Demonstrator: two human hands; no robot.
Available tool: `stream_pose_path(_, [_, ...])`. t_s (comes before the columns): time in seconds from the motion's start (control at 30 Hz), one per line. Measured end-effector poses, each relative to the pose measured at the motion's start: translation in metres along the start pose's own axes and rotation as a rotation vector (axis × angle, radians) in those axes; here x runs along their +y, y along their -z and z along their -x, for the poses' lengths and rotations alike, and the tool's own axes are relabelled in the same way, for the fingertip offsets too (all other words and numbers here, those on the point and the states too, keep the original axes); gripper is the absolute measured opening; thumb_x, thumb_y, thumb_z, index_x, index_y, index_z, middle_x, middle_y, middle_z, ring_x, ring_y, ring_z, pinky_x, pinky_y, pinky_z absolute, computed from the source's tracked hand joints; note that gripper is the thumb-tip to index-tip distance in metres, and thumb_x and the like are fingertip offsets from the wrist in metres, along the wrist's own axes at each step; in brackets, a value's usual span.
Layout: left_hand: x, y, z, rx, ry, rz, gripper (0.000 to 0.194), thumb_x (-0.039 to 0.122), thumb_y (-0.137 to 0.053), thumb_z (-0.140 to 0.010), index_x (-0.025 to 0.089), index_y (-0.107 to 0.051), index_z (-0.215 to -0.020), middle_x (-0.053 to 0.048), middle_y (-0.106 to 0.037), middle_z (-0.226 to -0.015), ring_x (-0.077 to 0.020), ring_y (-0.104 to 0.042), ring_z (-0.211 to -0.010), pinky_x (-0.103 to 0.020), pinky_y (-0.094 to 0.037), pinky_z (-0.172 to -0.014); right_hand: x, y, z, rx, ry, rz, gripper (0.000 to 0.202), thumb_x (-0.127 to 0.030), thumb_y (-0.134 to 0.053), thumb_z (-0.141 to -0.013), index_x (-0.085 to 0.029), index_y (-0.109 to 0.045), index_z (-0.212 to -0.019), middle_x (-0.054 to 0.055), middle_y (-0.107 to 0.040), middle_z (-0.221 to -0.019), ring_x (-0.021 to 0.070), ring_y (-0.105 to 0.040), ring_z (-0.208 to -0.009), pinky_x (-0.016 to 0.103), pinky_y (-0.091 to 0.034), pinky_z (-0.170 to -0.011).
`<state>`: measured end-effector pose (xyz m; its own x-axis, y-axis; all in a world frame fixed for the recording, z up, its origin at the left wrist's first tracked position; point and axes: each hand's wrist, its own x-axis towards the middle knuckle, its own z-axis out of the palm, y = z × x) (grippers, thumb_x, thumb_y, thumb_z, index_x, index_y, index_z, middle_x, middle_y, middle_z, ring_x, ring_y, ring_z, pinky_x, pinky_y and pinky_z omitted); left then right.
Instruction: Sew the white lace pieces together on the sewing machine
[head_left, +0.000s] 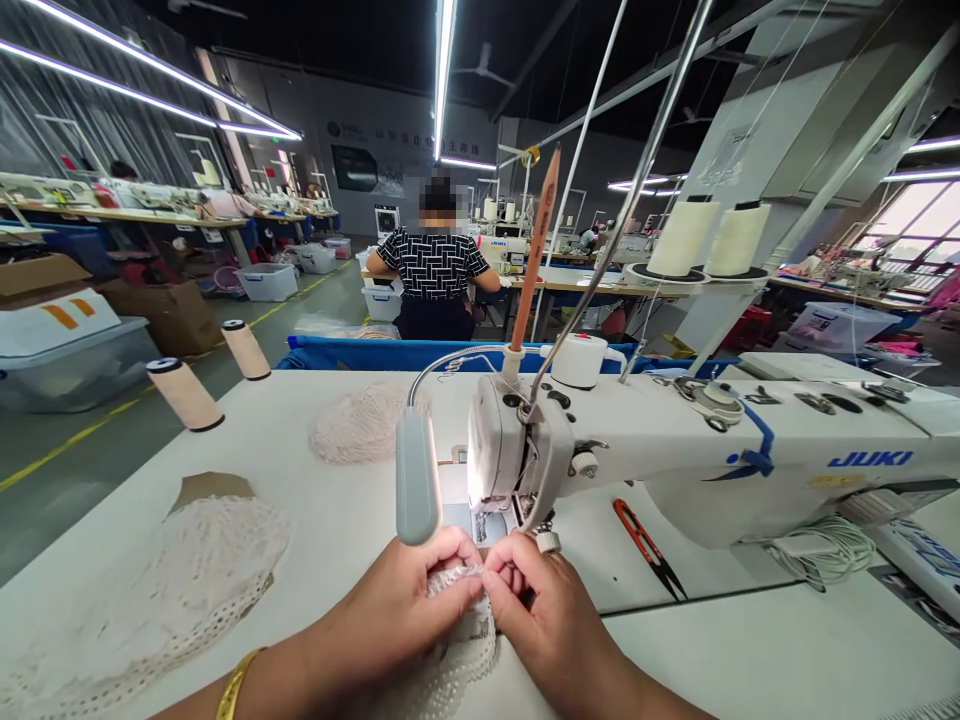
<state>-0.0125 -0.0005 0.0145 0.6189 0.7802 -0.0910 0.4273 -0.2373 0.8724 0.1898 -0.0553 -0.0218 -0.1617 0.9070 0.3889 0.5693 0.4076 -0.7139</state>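
Just in front of the needle area of a white sewing machine (pixel 517 440), my left hand (pixel 424 590) pinches a piece of white lace fabric (pixel 469 665) between thumb and fingers. Touching it at the fingertips, my right hand (pixel 544 610) pinches the same lace from the other side. The lace hangs down below both hands toward the table's front edge. A grey lamp (pixel 417 480) on a bent metal arm lights the presser foot (pixel 481 525), just beyond the fingertips.
Left on the table (pixel 330 520) lies a lace pile (pixel 187 570); another (pixel 367 420) sits farther back. Two thread cones (pixel 186 395) stand at the left edge. Red-handled snips (pixel 645 545) lie right of my hands. A person (pixel 437 265) sits ahead, facing away.
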Motion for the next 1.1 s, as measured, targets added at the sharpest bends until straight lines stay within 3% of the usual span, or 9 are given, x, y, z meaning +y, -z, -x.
stream_pose_path(0.23, [-0.011,-0.005,-0.008,0.074,-0.084,-0.163,0.022,0.036,-0.057,-0.094,0.021,-0.068,-0.084,-0.003,-0.067,-0.088,-0.0238,-0.062,-0.09,-0.035,-0.046,-0.08,0.001,-0.002,-0.002,-0.022,-0.048,0.108,0.022,-0.027,-0.047,-0.104,-0.025,-0.055,-0.084,-0.001,-0.059,-0.072,0.0176,-0.056,-0.064,0.028,-0.041,-0.058])
stream_pose_path(0.4, [-0.016,-0.012,-0.015,0.096,-0.08,-0.432,0.027,0.036,-0.05,-0.095,0.021,-0.049,-0.072,-0.006,-0.061,-0.082,-0.0254,-0.055,-0.083,-0.04,-0.045,-0.079,0.005,-0.007,-0.006,-0.016,-0.066,0.282,0.022,-0.017,-0.056,-0.097,-0.026,-0.049,-0.078,-0.001,-0.058,-0.07,0.0183,-0.055,-0.061,0.028,-0.036,-0.056])
stream_pose_path(0.5, [-0.021,-0.015,-0.011,0.194,-0.109,-0.511,0.017,0.035,-0.054,-0.095,0.022,-0.055,-0.084,-0.008,-0.064,-0.091,-0.0283,-0.056,-0.089,-0.045,-0.048,-0.083,0.009,-0.01,-0.006,0.018,-0.064,0.344,0.021,-0.015,-0.059,-0.096,-0.026,-0.051,-0.08,-0.002,-0.056,-0.069,0.0182,-0.052,-0.058,0.029,-0.034,-0.053])
stream_pose_path(0.57, [-0.024,-0.016,-0.008,0.321,-0.204,-0.549,0.013,0.03,-0.058,-0.092,0.021,-0.063,-0.101,-0.011,-0.067,-0.104,-0.0315,-0.056,-0.098,-0.048,-0.049,-0.089,0.01,-0.011,-0.006,0.037,-0.06,0.354,0.016,-0.016,-0.06,-0.096,-0.027,-0.053,-0.085,-0.002,-0.057,-0.07,0.0187,-0.053,-0.059,0.029,-0.034,-0.052])
stream_pose_path(0.63, [-0.027,-0.017,-0.006,0.388,-0.332,-0.619,0.015,0.022,-0.055,-0.093,0.021,-0.066,-0.103,-0.012,-0.068,-0.108,-0.0317,-0.057,-0.1,-0.049,-0.049,-0.09,0.012,-0.011,-0.006,0.051,-0.05,0.357,0.012,-0.018,-0.06,-0.098,-0.026,-0.056,-0.091,-0.001,-0.06,-0.073,0.0199,-0.056,-0.062,0.029,-0.035,-0.052])
stream_pose_path(0.8, [-0.026,-0.017,-0.004,0.226,-0.57,-0.755,0.035,0.007,-0.039,-0.101,0.02,-0.067,-0.083,-0.008,-0.073,-0.091,-0.0231,-0.063,-0.081,-0.04,-0.051,-0.077,0.012,-0.007,-0.004,0.006,-0.014,0.335,0.017,-0.019,-0.055,-0.103,-0.026,-0.058,-0.088,0.003,-0.068,-0.088,0.0207,-0.061,-0.071,0.029,-0.04,-0.057])
stream_pose_path(0.93, [-0.022,-0.017,-0.002,0.201,-0.538,-0.705,0.032,0.013,-0.045,-0.104,0.018,-0.073,-0.09,-0.01,-0.076,-0.095,-0.0257,-0.068,-0.083,-0.044,-0.056,-0.079,0.015,-0.001,0.001,-0.074,0.101,0.339,0.024,-0.013,-0.048,-0.105,-0.025,-0.064,-0.091,0.003,-0.066,-0.09,0.0187,-0.058,-0.066,0.029,-0.041,-0.059])
stream_pose_path(1.1, [-0.023,-0.014,-0.002,0.149,-0.502,-0.688,0.029,0.013,-0.049,-0.104,0.018,-0.077,-0.107,-0.013,-0.078,-0.107,-0.0319,-0.073,-0.094,-0.052,-0.059,-0.086,0.019,0.002,0.003,-0.051,0.247,0.462,0.027,-0.007,-0.045,-0.102,-0.023,-0.063,-0.091,0.004,-0.066,-0.089,0.0176,-0.05,-0.06,0.031,-0.036,-0.057])
